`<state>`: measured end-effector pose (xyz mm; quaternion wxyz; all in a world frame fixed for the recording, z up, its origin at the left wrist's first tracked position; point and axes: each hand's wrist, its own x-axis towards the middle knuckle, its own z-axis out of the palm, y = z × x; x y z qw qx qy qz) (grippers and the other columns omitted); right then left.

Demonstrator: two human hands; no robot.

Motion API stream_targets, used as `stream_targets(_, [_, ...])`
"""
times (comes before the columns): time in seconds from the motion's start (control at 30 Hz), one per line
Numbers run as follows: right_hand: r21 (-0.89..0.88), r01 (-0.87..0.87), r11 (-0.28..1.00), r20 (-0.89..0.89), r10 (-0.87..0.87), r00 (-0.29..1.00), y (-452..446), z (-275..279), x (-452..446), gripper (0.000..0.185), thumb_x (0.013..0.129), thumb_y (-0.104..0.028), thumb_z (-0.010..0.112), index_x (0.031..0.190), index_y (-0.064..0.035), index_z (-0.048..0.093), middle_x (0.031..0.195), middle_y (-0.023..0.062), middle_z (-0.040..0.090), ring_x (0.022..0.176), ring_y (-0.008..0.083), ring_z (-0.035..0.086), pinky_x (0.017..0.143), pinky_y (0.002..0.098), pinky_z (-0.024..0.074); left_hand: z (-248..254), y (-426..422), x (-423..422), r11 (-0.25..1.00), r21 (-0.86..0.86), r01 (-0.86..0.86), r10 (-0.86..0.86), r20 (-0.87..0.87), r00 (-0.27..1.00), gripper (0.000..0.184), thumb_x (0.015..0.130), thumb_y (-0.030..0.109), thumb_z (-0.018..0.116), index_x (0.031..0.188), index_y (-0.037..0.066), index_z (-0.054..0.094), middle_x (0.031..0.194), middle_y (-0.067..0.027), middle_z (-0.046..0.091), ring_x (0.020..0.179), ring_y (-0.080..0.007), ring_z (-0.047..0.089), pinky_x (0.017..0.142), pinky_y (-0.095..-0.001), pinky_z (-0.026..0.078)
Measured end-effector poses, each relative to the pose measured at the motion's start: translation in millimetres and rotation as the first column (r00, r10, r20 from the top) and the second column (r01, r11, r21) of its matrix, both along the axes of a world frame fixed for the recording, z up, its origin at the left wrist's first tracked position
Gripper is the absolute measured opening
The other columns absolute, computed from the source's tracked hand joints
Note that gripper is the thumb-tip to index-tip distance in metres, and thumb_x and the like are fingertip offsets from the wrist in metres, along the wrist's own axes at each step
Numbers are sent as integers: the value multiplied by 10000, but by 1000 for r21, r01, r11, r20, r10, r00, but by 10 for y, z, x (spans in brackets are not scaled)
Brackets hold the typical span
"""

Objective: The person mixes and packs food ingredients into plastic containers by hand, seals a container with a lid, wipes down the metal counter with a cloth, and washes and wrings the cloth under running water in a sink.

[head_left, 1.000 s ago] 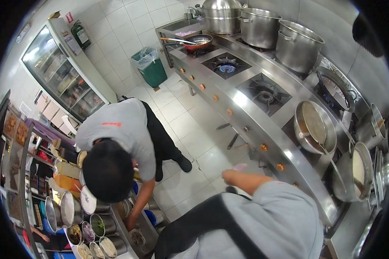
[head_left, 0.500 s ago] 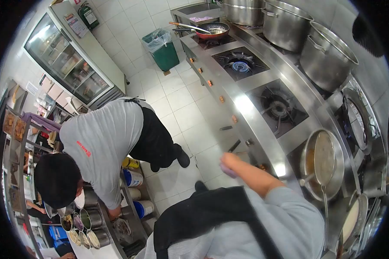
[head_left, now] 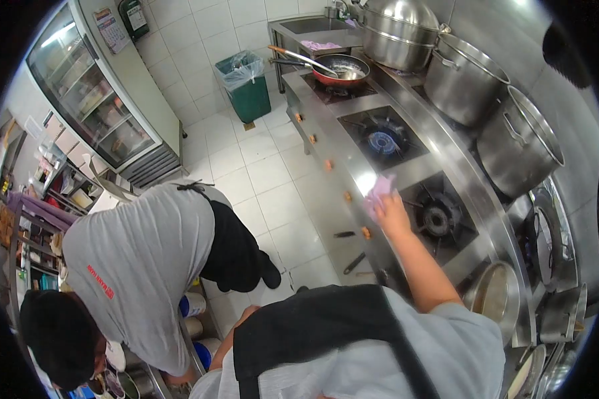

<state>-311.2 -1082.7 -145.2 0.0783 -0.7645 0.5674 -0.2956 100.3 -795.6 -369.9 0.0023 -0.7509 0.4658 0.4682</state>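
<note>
Here's the right hand (head_left: 394, 216), fingers wrapped around the purple cloth (head_left: 379, 191), palm down at the stove's (head_left: 332, 147) front edge, the arm stretched forward. Whether the cloth touches steel, I can't tell; the left hand's out of sight, its grip unknown. Just beside sits the nearer burner (head_left: 437, 216), then a lit burner (head_left: 382, 141), the red pan (head_left: 339, 80) beyond, a tall pot (head_left: 460, 83) behind. Across the aisle, a co-worker (head_left: 140, 259) bends low!
</note>
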Motion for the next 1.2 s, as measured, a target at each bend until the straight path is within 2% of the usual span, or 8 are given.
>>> stream_targets(0.2, [214, 357, 909, -378, -260, 888, -400, -858, 262, 491, 799, -201, 593, 1227, -19, 436, 1183, 199, 435, 1075, 373, 471, 892, 425, 430, 135, -1823, -22, 926, -374, -51, 14, -101, 995, 368, 805, 273, 576, 1087, 40, 610, 997, -167, 642, 936, -283, 619, 825, -355, 478])
stream_targets(0.53, [247, 227, 942, -397, -115, 911, -1882, -859, 950, 648, 731, -245, 680, 1261, -1, 397, 1189, 185, 437, 1078, 346, 480, 882, 409, 434, 440, -3801, 221, 977, -175, -121, 69, -277, 958, 373, 829, 259, 565, 1124, 31, 577, 861, -85, 637, 719, -164, 610, 651, -295, 486])
stream_targets(0.67, [267, 164, 949, -288, -84, 954, -2763, -915, 1374, 551, 768, -255, 620, 1225, -9, 434, 1146, 179, 463, 1091, 338, 479, 877, 412, 432, 378, -4209, 547, 877, 36, -479, 453, -397, 798, 357, 821, 246, 557, 1136, 78, 575, 866, -51, 622, 733, -173, 618, 570, -311, 487])
stream_targets(0.87, [389, 116, 914, -328, 20, 944, -4048, -796, 2015, 574, 769, -147, 592, 1244, 81, 363, 1194, 201, 417, 1094, 346, 478, 920, 389, 421, -241, -4513, 1525, 981, -167, -102, 130, 167, 977, 339, 778, 272, 539, 1014, 57, 655, 1036, -199, 629, 946, -285, 617, 813, -357, 494])
stream_targets(1.03, [442, 210, 872, -238, -111, 965, -4871, -795, 2511, 488, 781, -205, 602, 1184, 11, 431, 1192, 171, 423, 1086, 351, 494, 875, 422, 447, 32, -4680, 1628, 907, 24, -420, 420, -10, 907, 325, 793, 294, 534, 1010, 88, 660, 1028, -175, 633, 984, -309, 596, 869, -373, 461])
stream_targets(1.1, [464, 245, 851, -182, -179, 967, -5145, -793, 2692, 481, 781, -209, 603, 1173, 15, 437, 1186, 176, 424, 1081, 349, 496, 876, 421, 446, -521, -4540, 1948, 944, -298, 140, -80, 205, 975, 328, 797, 312, 538, 1015, 96, 656, 1019, -173, 634, 984, -314, 594, 863, -380, 463])
stream_targets(1.13, [480, 269, 835, -124, -239, 963, -5276, -755, 2778, 475, 782, -213, 603, 1163, 20, 442, 1180, 181, 425, 1077, 347, 497, 877, 421, 445, -233, -4661, 1810, 981, -126, -146, 162, 130, 978, 341, 805, 325, 528, 1019, 87, 648, 1017, -167, 635, 993, -323, 587, 867, -386, 460])
stream_targets(1.2, [441, 212, 872, -181, -145, 973, -5524, -667, 2926, 529, 795, -131, 594, 1206, 102, 355, 1183, 224, 431, 1086, 355, 506, 905, 393, 452, -431, -4632, 2072, 996, 86, -17, 8, 97, 995, 349, 808, 333, 511, 1024, 92, 643, 1037, -158, 629, 1002, -324, 581, 881, -385, 456])
